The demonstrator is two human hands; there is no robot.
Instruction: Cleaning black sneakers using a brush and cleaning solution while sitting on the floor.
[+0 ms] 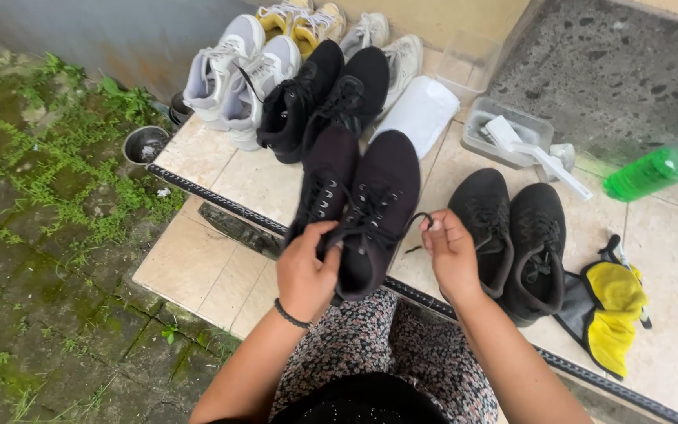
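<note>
Two black fabric lace-up shoes (362,206) held above lap over tiled step (198,267): left hand (305,272) clamps heels, right hand (450,253) pinches black lace (420,221) w/ fingertips — loose grip could drop pair.

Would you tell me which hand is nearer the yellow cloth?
Right. The right hand pinches a lace just left of the yellow cloth; the left hand grips the dark shoes, farther away.
</note>
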